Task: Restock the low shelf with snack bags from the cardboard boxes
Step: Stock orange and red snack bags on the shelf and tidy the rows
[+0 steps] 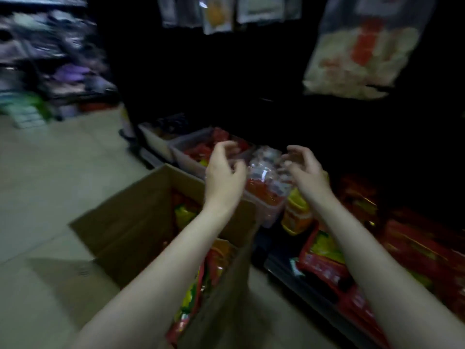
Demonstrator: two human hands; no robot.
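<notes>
**Both hands raised over the low shelf**

Nearest, an open cardboard box [141, 222] stands on the floor [50, 185], packed with red and yellow snack bags [201, 285]. Just beyond, the left hand [224, 170] and right hand [305, 170] hover apart — each grip loosely curled, holding nothing. Between them sits a clear tub [266, 187] on the low shelf [314, 293]. A white bag [359, 51] hangs farther back — blurred.

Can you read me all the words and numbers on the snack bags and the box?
None can be read; the picture is blurred and dark.
Big hanging bag: red label, print too blurred.
Small hanging packets: too blurred.
Red and yellow snack bags on the low shelf: print smeared, unreadable.
Cardboard box: no print visible.
</notes>
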